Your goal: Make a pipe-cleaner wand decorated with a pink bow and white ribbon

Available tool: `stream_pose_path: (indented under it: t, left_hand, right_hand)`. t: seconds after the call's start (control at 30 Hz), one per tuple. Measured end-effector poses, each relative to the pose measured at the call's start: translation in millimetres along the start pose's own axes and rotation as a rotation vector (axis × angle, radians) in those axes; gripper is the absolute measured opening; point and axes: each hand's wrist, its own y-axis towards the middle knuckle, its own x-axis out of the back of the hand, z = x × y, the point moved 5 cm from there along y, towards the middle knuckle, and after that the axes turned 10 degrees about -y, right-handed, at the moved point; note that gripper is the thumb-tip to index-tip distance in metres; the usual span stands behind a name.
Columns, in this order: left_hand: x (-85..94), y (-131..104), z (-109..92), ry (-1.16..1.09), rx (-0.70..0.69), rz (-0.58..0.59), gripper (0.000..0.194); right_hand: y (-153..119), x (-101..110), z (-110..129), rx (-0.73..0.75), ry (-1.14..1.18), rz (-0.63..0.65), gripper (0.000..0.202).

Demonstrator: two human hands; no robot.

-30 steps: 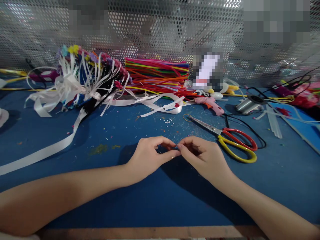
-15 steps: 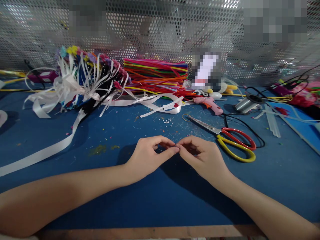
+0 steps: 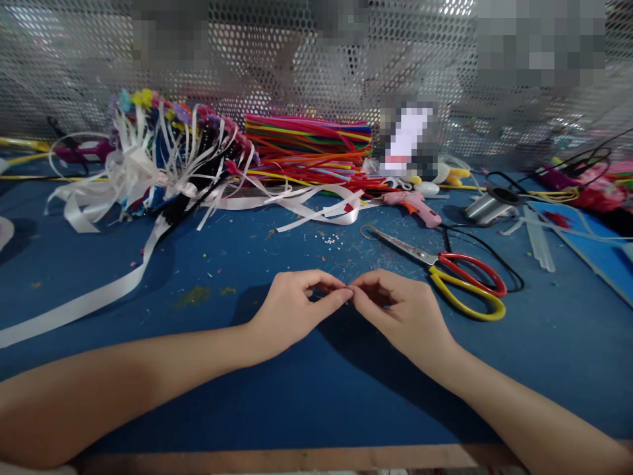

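Above the blue table, my left hand (image 3: 299, 310) and my right hand (image 3: 403, 307) meet fingertip to fingertip. Each one pinches thumb against forefinger; whatever lies between the tips is too small or hidden to make out. Just beyond the fingers, several tiny white beads (image 3: 332, 241) are scattered on the tabletop. Scissors (image 3: 430, 260) with one red and one yellow handle rest to the right of my right hand, with a thin wire loop (image 3: 368, 231) by their tip.
A pink glue gun (image 3: 414, 207) and a wire spool (image 3: 492, 206) lie behind the scissors. Colourful pipe cleaners (image 3: 306, 148) are piled at the back against a perforated metal screen (image 3: 306, 66). White ribbons (image 3: 119, 290) trail from a bundle at left. Clear glue sticks (image 3: 539, 241) lie at right.
Hardly anything differs. Both hands keep their pinch in the same place, with only a slight shift at the fingertips.
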Motion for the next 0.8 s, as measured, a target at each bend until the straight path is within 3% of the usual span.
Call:
stream_pose_path:
  t: [0.2, 0.37, 0.6, 0.8]
  left_hand:
    - [0.2, 1.2, 0.8, -0.054, -0.033, 0.025, 0.018]
    - [-0.1, 2.2, 1.2, -0.068, -0.036, 0.052, 0.021]
    - [-2.8, 2.8, 3.5, -0.049, -0.015, 0.095, 0.025]
    - [-2.7, 2.1, 4.6, -0.060, -0.012, 0.092, 0.023]
  right_hand:
    - [-0.4, 0.0, 0.6, -0.005, 0.019, 0.012, 0.014]
    - [0.5, -3.2, -4.3, -0.107, 0.071, 0.100, 0.019]
    - [-1.6, -10.6, -12.1, -0.314, 0.324, 0.238, 0.029]
    - [0.4, -17.8, -17.0, -0.405, 0.528, 0.306, 0.036]
